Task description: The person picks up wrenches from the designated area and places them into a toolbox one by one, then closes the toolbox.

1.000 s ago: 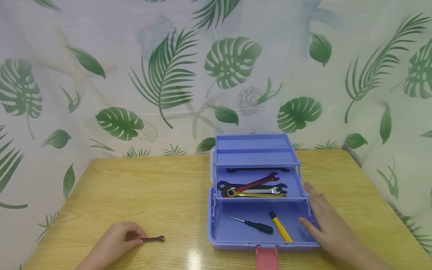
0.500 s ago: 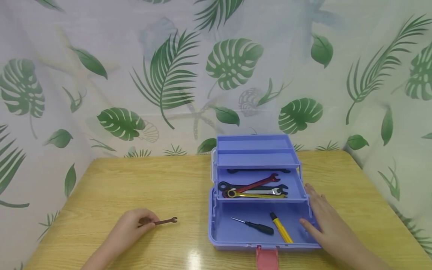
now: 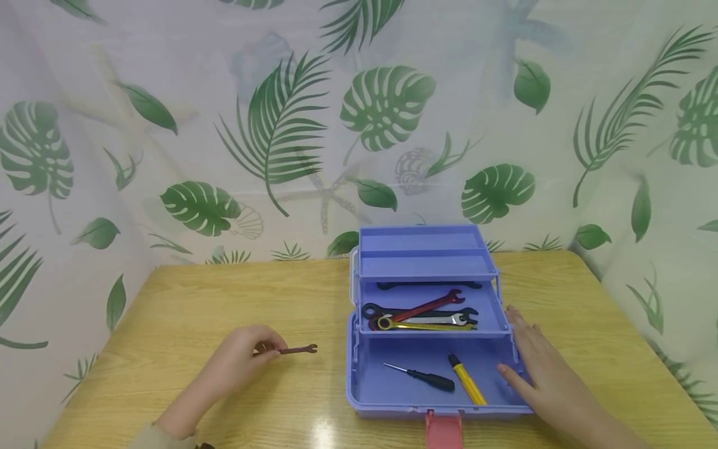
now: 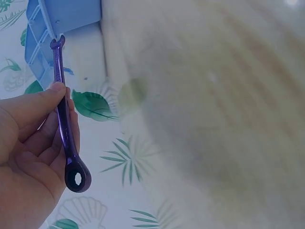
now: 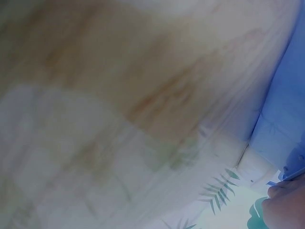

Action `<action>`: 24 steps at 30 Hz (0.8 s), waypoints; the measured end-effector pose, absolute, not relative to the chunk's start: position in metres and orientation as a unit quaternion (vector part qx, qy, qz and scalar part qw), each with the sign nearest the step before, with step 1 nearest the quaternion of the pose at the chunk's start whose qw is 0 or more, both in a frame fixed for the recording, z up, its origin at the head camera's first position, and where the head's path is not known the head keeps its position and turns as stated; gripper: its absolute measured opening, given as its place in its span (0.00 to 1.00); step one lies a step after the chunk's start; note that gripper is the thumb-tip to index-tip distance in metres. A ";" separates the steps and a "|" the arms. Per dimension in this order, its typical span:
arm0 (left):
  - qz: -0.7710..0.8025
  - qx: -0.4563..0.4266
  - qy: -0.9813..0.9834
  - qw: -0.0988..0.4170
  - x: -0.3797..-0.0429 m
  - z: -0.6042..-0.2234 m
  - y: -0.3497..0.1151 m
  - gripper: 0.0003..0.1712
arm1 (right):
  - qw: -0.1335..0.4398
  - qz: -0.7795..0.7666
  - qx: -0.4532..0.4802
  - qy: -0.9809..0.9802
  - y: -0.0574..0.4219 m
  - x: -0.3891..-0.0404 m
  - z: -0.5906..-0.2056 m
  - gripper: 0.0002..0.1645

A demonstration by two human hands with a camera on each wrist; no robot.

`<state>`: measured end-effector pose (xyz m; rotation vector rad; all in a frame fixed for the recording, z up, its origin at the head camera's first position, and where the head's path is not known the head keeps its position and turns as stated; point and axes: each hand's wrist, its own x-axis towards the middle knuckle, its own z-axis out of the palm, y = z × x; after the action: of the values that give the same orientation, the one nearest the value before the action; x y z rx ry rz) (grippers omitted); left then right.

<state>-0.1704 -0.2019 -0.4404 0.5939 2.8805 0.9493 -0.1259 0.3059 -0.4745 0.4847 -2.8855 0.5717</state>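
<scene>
Between thumb and fingers, my left hand [image 3: 247,354] pinches a small dark purple combination wrench [image 4: 64,114], its open end pointing toward the toolbox. In the left wrist view the ring end hangs near the palm. My right hand [image 3: 541,365] rests against the right side of the blue-purple toolbox [image 3: 359,408], fingers extended and thumb over its edge. The toolbox stands unfolded. Its middle tray holds a red wrench [image 3: 421,307], a yellow wrench [image 3: 432,325], a silver wrench and black ones. In the bottom lie a black-handled screwdriver [image 3: 429,379] and a yellow-and-black tool [image 3: 467,379].
An upper divided tray [image 3: 423,240] rises at the back of the toolbox. A pink latch [image 3: 443,430] hangs at its front. The wooden table [image 3: 235,293] extends to both sides, with a leaf-patterned curtain [image 3: 314,125] behind it.
My left hand has lifted the purple wrench and carried it rightward and farther back, closer to the toolbox. The right hand has stayed at the toolbox's side.
</scene>
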 end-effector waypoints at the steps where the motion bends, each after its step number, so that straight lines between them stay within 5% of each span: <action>1: 0.305 0.200 0.931 0.022 -0.173 -0.438 -0.200 0.08 | 0.079 0.191 0.161 -0.965 0.306 -0.126 -0.474 0.55; 24: 0.243 0.312 0.918 -0.034 -0.214 -0.387 -0.149 0.05 | 0.101 0.193 0.173 -0.961 0.308 -0.126 -0.477 0.54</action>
<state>-0.2137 -0.1490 -0.3871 1.0006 2.9489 0.7803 -0.1264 0.3078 -0.4767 0.5097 -2.8380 0.5696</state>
